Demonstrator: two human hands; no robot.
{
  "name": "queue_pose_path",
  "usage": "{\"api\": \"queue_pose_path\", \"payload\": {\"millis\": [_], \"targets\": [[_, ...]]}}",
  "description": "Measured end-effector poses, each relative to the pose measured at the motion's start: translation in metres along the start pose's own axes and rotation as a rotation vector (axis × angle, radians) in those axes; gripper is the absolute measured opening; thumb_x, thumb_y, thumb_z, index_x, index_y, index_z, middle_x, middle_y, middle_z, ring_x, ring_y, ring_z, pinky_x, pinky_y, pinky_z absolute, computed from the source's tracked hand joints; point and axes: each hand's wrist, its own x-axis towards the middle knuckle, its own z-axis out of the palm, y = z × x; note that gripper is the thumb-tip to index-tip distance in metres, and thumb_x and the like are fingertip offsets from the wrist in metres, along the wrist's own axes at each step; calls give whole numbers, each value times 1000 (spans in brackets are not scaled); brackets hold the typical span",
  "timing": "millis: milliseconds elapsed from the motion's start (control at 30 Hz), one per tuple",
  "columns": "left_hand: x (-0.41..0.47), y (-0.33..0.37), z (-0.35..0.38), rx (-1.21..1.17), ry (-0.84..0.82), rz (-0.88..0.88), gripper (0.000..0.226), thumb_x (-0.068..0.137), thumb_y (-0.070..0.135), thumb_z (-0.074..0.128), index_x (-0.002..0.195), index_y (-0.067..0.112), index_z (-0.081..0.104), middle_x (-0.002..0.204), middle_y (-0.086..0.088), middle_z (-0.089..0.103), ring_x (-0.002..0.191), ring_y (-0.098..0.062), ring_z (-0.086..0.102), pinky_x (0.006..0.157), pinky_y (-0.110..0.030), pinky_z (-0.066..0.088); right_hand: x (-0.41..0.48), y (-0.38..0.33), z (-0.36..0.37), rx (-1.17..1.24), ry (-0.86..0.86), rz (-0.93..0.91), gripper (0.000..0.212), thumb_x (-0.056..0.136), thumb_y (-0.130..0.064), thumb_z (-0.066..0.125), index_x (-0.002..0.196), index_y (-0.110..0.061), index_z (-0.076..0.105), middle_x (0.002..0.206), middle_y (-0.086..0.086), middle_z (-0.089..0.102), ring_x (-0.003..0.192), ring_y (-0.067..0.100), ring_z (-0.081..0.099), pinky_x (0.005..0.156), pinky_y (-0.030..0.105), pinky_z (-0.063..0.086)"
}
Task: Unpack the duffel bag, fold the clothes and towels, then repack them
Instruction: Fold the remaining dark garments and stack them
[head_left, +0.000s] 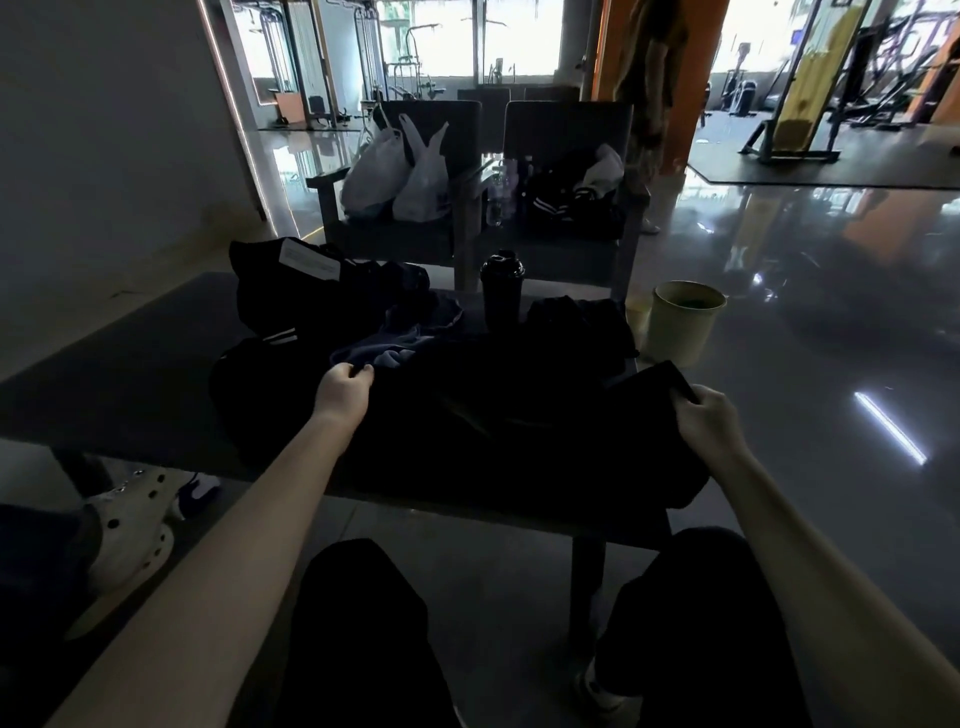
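Dim gym space with a glossy floor (810, 291) surrounds a dark table (130, 364) at which the person sits; exercise machines stand by bright windows in the background. Two chairs (566, 130) beyond the table carry plastic bags (400, 171) and further dark items. On the table, the bag (291, 301) lies slumped at the far left, showing a white label and striped trim. A blue towel (387, 345) lies bunched just beside it, toward the centre. A black bottle (501, 291) stands upright behind. A black garment (509, 431) covers the near half of the table, its right part hanging over the edge. The left hand (343, 387) pinches the garment's left edge between thumb and curled fingers, just beside the towel. The right hand (709, 421) grips the right edge, fingers curled round a raised flap. The garment appears light, soft and limp, so it will probably sag between the two holds. Take it at opposite corners or seams and draw it taut before laying it flat. Low light hides fabric detail and seams. The smooth tabletop probably lets cloth slide, and a wide sweep could knock the bottle. A pale bin (680, 322) stands on the floor by the table's far right corner.
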Motion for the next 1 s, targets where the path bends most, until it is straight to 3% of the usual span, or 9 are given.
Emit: {"api": "queue_pose_path", "payload": {"millis": [100, 233, 400, 500, 600, 667, 833, 900, 1000], "targets": [[24, 4, 1, -79, 43, -18, 25, 99, 27, 44, 104, 7, 57, 80, -6, 53, 70, -20, 52, 64, -30, 41, 16, -5, 8, 67, 51, -19, 38, 98, -31, 44, 65, -11, 45, 59, 3, 44, 54, 17, 41, 49, 29, 28], [64, 13, 10, -77, 67, -12, 23, 100, 27, 43, 96, 8, 54, 75, -3, 50, 63, -15, 48, 58, -28, 40, 45, -13, 22, 143, 50, -48, 34, 99, -28, 42, 70, -15, 51, 62, 0, 47, 53, 13, 41, 49, 28, 28], [113, 20, 27, -112, 122, 28, 21, 100, 27, 43, 96, 9, 54, 78, -2, 50, 69, -14, 49, 61, -26, 40, 95, -22, 48, 261, 60, -84, 23, 100, -22, 42, 93, -12, 62, 77, 5, 58, 66, 15, 50, 51, 19, 36], [135, 16, 39, -140, 115, -11, 22, 101, 27, 41, 101, 10, 55, 83, -3, 51, 79, -19, 50, 68, -28, 42, 128, -15, 68, 300, 38, 10, 30, 100, -26, 42, 110, -7, 63, 97, 9, 62, 88, 20, 56, 67, 24, 42], [143, 0, 52, -77, 12, -95, 26, 102, 28, 40, 118, 13, 53, 102, -6, 54, 94, -22, 51, 83, -32, 41, 147, 9, 90, 124, -159, 179, 40, 97, -30, 47, 127, -5, 54, 115, 13, 61, 108, 27, 56, 88, 37, 42], [140, -14, 58, -72, -78, -135, 24, 99, 31, 46, 115, 15, 53, 101, -3, 58, 89, -18, 55, 82, -32, 42, 142, 25, 101, 30, -275, 245, 46, 93, -28, 55, 132, -3, 48, 121, 16, 59, 114, 32, 55, 94, 38, 42], [123, -30, 56, 211, -297, -89, 23, 88, 28, 66, 105, 16, 57, 100, -4, 63, 91, -22, 61, 78, -31, 48, 112, 46, 107, -148, -253, 217, 26, 89, -18, 59, 109, -1, 56, 93, 11, 59, 91, 28, 58, 70, 30, 39], [120, -25, 55, 278, -245, -17, 19, 92, 26, 61, 106, 15, 57, 103, -6, 62, 95, -25, 60, 80, -31, 45, 106, 48, 105, -188, -212, 147, 16, 89, -16, 58, 97, -2, 60, 83, 9, 58, 87, 30, 60, 65, 30, 36], [126, -7, 52, 165, -35, 21, 37, 95, 25, 55, 128, 7, 52, 120, -11, 59, 110, -30, 56, 89, -31, 42, 103, 39, 101, -155, -90, 47, 14, 91, -14, 57, 95, -2, 62, 80, 8, 57, 83, 25, 58, 66, 28, 33]]}}
